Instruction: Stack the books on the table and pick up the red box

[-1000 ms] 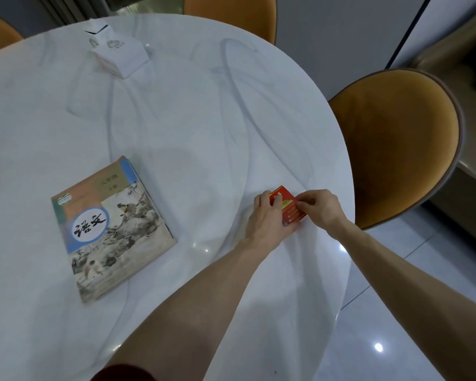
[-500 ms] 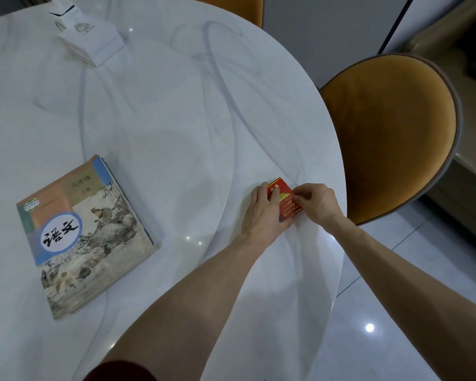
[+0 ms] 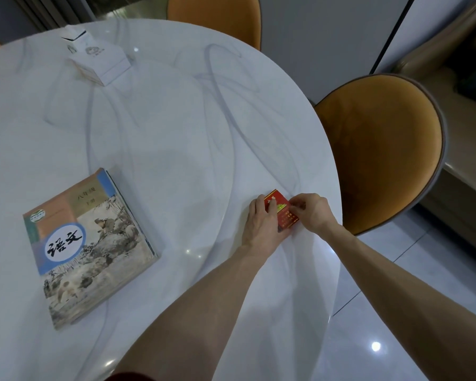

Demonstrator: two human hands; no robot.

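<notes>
Near the right edge of the round white table (image 3: 176, 127), the red box (image 3: 282, 213) lies flat between both hands. The left hand (image 3: 261, 224) curls against its left side with a finger over the top face; the right hand (image 3: 313, 213) pinches its right edge — whether it has left the surface I cannot tell. The stacked books (image 3: 88, 243) lie well apart toward the left edge, a white box (image 3: 99, 60) near the far edge.
</notes>
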